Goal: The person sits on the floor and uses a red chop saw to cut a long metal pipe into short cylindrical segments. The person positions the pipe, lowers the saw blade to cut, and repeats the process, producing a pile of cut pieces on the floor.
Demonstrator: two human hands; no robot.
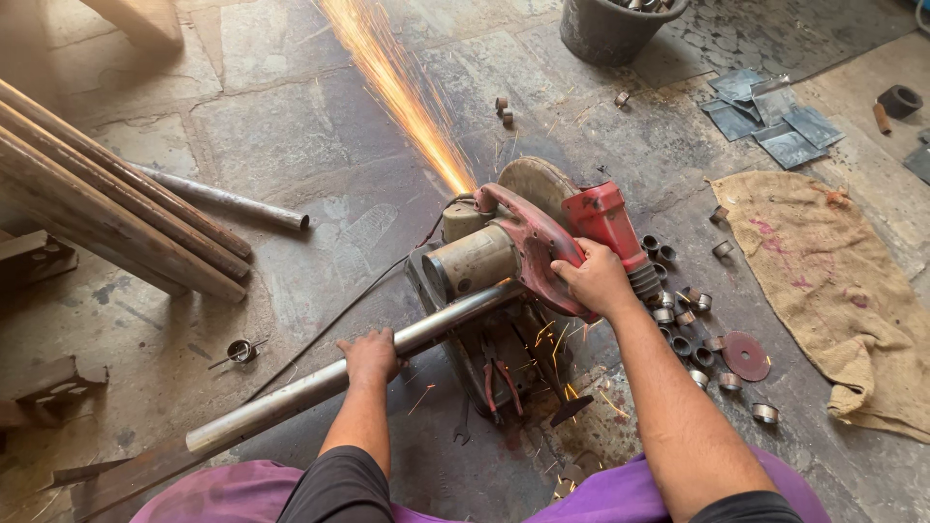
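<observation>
Steel pipe [320, 383]: long, grey, lying at a slant across the stone floor [291, 126], its far end fed into the chop saw [523, 247]. Left hand [371, 355]: clenched around the pipe partway along its length. Right hand [596, 279]: wrapped around the saw's red handle. Chop saw: worn red body, grey motor housing, sitting low on the floor directly ahead of the person; a stream of orange sparks [397, 87] flies from the cut toward the far side, with a few stray sparks under the machine. Black cable [329, 324]: runs from the saw across the floor to the left. Short cut rings of pipe [678, 315]: clustered just right of the saw, more scattered beyond. Red abrasive disc [746, 355]: flat on the floor near the rings. Burlap sack [833, 291]: spread at right. Rusty pipes [116, 213]: stacked at left. Dark bucket [610, 29]: top edge, by grey sheet-metal offcuts [775, 121]. Purple cloth [223, 494]: over the person's lap, nearest the viewer.
</observation>
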